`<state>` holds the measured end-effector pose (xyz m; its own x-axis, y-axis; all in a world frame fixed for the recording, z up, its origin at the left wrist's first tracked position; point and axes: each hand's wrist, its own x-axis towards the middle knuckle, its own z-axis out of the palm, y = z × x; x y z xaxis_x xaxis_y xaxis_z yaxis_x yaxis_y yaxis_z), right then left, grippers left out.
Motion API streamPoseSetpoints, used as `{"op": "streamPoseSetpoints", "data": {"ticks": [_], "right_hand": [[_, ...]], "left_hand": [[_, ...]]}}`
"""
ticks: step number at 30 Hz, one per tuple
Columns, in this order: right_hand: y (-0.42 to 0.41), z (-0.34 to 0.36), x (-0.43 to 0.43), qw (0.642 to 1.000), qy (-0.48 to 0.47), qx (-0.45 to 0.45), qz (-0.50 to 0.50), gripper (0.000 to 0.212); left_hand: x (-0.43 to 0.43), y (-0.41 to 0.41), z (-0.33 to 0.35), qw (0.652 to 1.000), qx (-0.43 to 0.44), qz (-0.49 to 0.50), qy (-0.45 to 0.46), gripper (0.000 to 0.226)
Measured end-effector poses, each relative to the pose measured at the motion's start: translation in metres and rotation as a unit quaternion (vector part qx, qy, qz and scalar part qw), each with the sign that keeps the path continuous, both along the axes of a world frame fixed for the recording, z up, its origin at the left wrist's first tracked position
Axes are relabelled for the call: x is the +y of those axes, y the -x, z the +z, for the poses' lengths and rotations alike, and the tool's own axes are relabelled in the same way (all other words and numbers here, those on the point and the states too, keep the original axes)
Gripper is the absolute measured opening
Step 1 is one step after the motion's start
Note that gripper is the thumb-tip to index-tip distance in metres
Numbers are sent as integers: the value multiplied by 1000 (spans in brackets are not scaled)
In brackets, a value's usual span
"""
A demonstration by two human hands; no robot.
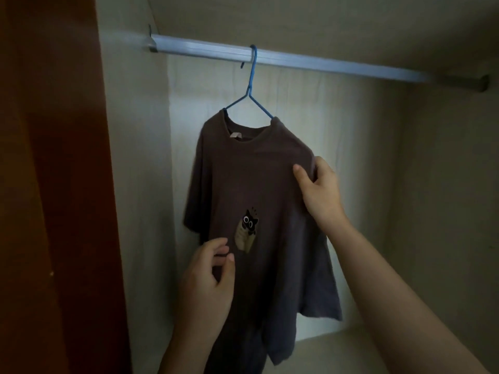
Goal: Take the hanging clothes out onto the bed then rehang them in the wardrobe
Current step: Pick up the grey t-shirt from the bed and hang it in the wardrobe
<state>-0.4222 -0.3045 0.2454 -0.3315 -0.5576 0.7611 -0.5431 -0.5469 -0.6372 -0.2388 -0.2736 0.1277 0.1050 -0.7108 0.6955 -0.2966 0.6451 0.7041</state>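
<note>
Nearest the camera, the left hand point(213, 268) is raised in front of the lower left part of a dark grey-brown short-sleeved T-shirt point(259, 184). Its fingers point(220, 245) and thumb are curled towards each other against the cloth, just left of and below a small cartoon cat print point(247, 229). In this dim light I cannot tell whether cloth is pinched between them. Higher and further in, the right hand point(318, 187) reaches from the lower right and grips the T-shirt at the shoulder on its own side, thumb laid across the front and fingers wrapped round behind the edge, so the cloth bunches there. The T-shirt hangs inside the wardrobe on a thin blue wire hanger point(252, 85), front towards the camera, its hem drooping below the left wrist. The hanger's hook sits over a pale metal clothes rail point(310, 64) that runs across the top of the compartment. Behind the T-shirt is the wardrobe's pale back panel point(337, 157), with a pale side wall on the right. A pale shelf or floor point(337, 349) lies beneath, and a reddish-brown wooden wardrobe door point(54, 184) fills the left edge of the view, well apart from both hands.
</note>
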Motion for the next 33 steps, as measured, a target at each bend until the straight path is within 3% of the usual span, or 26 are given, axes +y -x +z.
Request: {"op": "streamPoseSetpoints", "data": {"ticks": [4, 7, 10, 12, 18, 21, 23, 25, 27, 33], "right_hand": [[20, -39, 19, 998, -67, 0, -22, 16], [34, -73, 37, 994, -110, -17, -17, 5], [45, -108, 59, 987, -153, -34, -38, 15], [51, -131, 77, 981, -175, -56, -63, 20], [52, -183, 142, 957, -224, -125, -136, 26], [45, -210, 177, 936, -250, -171, -178, 27], [35, -232, 204, 916, -275, -204, -210, 24], [20, -259, 236, 890, -306, -235, -243, 15], [0, -293, 272, 858, -333, -267, -285, 14], [-84, -404, 393, 711, -424, -412, -381, 15]], "left_hand": [[-1, 14, -28, 998, -20, -43, -30, 18], [4, 27, -53, 995, -41, -80, -50, 22], [13, 38, -86, 986, -68, -127, -84, 21], [21, 41, -109, 978, -84, -157, -109, 31], [47, 43, -159, 944, -127, -247, -179, 31], [62, 39, -173, 921, -160, -301, -187, 48], [73, 35, -181, 904, -192, -334, -185, 46], [85, 31, -193, 884, -229, -362, -186, 24], [97, 25, -208, 863, -264, -391, -180, 20], [124, 5, -255, 787, -357, -451, -221, 21]]}}
